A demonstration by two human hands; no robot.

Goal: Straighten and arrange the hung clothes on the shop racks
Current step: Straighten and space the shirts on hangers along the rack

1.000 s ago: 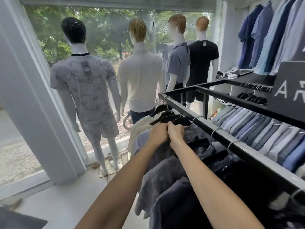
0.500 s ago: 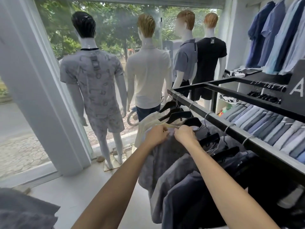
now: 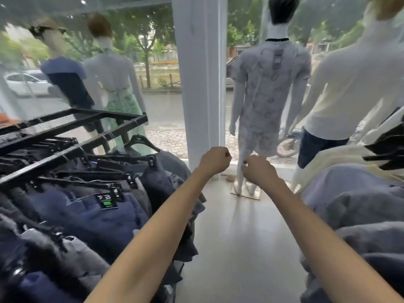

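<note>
Between two racks of clothes, out over the pale floor (image 3: 229, 248) — left hand (image 3: 215, 159) and right hand (image 3: 258, 169), side by side, close but not touching. Curled into a fist on the left, with nothing in it. Curled up on the right too, with nothing to see inside. No cloth touched by either one.

Off to the left and lower than the left hand: a black rack (image 3: 72, 130) full of dark clothes (image 3: 91, 221) on clip hangers (image 3: 122, 178), packed close. On one navy piece, a small tag (image 3: 107, 203) with a green patch. Nearest dark cloth just beside the left forearm, well back from the fist.

Off to the right of the right hand: grey-blue shirts (image 3: 354, 193) bunched together, with a cream shirt (image 3: 341, 154) behind them and black hangers (image 3: 384, 147) at the edge — all apart from that hand.

Straight ahead, past both hands: a white pillar (image 3: 201, 73), then a window dummy (image 3: 269, 88) in a grey patterned set.
</note>
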